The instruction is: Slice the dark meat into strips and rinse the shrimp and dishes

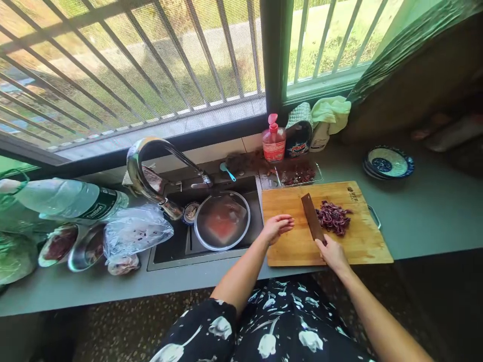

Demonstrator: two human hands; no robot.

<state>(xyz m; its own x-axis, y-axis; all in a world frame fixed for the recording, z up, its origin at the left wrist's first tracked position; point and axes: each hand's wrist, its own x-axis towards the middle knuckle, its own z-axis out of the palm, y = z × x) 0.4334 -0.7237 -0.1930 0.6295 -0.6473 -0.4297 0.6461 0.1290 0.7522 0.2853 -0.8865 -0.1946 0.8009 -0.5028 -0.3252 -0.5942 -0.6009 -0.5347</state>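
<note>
My right hand (332,254) is wrapped round the handle of a cleaver (311,217). Its broad dark blade stands against the left side of a heap of purple-red shreds (334,217), whose exact kind I cannot make out. Both lie on a wooden cutting board (290,251). Over the board's left part hovers my left hand (278,228), its fingers stretched out and holding nothing.
Left of the board is a sink (169,255) with a lidded round bowl (222,221) under a curved faucet (141,171). A clear tray (319,173) and a soap bottle (274,141) stand behind the board. Stacked plates (388,163) are at right, a water bottle (68,197) at left.
</note>
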